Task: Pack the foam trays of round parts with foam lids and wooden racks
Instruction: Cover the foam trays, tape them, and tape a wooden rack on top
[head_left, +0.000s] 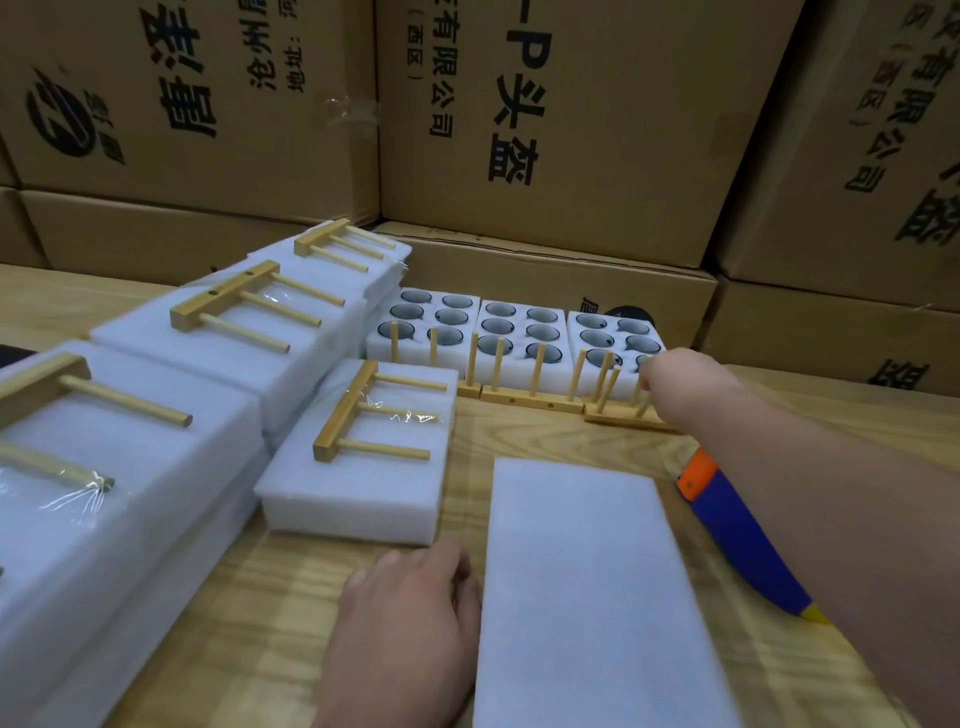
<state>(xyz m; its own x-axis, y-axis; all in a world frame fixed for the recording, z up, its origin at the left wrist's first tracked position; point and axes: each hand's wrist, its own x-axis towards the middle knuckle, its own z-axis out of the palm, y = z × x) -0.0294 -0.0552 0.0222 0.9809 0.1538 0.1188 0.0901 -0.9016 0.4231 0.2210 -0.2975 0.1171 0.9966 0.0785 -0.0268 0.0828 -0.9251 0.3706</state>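
While the left hand rests flat on the wooden table with relaxed fingers against the left edge of a loose foam lid lying near, the right hand reaches to the far right and curls its fingers round a peg of the rightmost wooden rack. That rack stands beside two others in a row just in front of three open foam trays, whose holes hold dark round parts. Left of the lid sits a closed foam pack with a rack lying on top under clear film; more such packs run along the left side. A blue and orange tool lies under the right forearm. Printed cardboard boxes are stacked at the far side.
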